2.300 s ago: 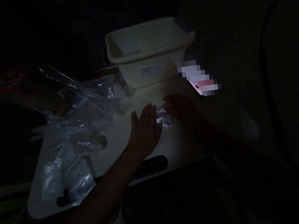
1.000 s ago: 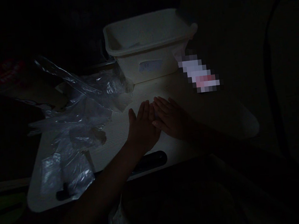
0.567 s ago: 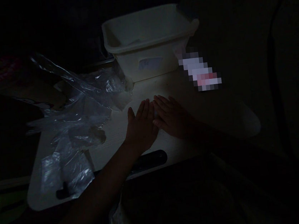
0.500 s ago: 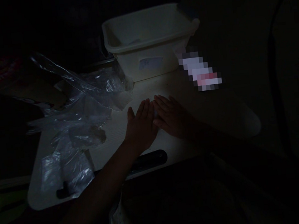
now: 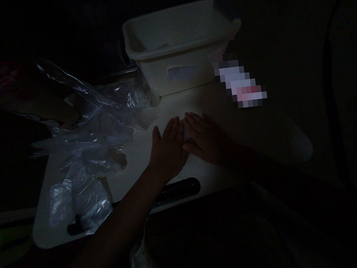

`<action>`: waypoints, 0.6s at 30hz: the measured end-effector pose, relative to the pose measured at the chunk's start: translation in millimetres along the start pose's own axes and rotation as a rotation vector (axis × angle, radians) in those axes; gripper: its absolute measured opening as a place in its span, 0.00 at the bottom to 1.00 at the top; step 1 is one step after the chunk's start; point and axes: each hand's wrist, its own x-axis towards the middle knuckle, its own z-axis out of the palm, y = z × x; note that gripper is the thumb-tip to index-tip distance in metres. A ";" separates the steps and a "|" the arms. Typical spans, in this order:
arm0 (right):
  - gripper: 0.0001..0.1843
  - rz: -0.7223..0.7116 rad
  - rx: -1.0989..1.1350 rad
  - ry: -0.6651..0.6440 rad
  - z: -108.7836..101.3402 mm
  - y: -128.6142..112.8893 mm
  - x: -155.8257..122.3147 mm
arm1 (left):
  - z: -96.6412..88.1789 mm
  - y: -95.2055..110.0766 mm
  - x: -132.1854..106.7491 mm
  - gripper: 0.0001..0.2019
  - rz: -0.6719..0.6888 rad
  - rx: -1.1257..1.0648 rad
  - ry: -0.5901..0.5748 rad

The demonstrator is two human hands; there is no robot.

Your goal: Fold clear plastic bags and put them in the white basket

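In dim light, my left hand [image 5: 169,148] lies flat on the white table [image 5: 129,180], fingers stretched forward and thumb out to the left. My right hand [image 5: 206,139] rests beside it, also flat, its fingertips angled toward the left hand's. Between the two hands shows a small pale patch [image 5: 187,135], partly covered by the fingers; what it is I cannot make out. Below the left hand, a dark slot with a black edge [image 5: 183,188] runs along the table's near side, with my left forearm crossing above it.
A cream plastic tub [image 5: 177,67] with a paper label stands at the back. Crumpled clear plastic bags [image 5: 99,117] cover the left side, and flat clear packets [image 5: 92,202] lie at the near left corner. A pixelated pale and red item [image 5: 240,84] sits right of the tub.
Both hands stay in nearly the same place and pose. The view has shifted very slightly, and the tub appears a little higher.
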 end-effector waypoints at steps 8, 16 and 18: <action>0.32 0.006 0.016 0.001 -0.2 -0.7 0.1 | 1.8 -0.3 0.1 0.25 0.002 -0.010 0.009; 0.32 0.004 0.001 0.009 1.5 0.0 -0.5 | -0.6 0.5 0.2 0.25 0.003 -0.010 -0.002; 0.32 0.003 -0.002 0.004 1.3 -0.3 -0.5 | -0.3 0.3 0.3 0.25 0.003 -0.009 -0.005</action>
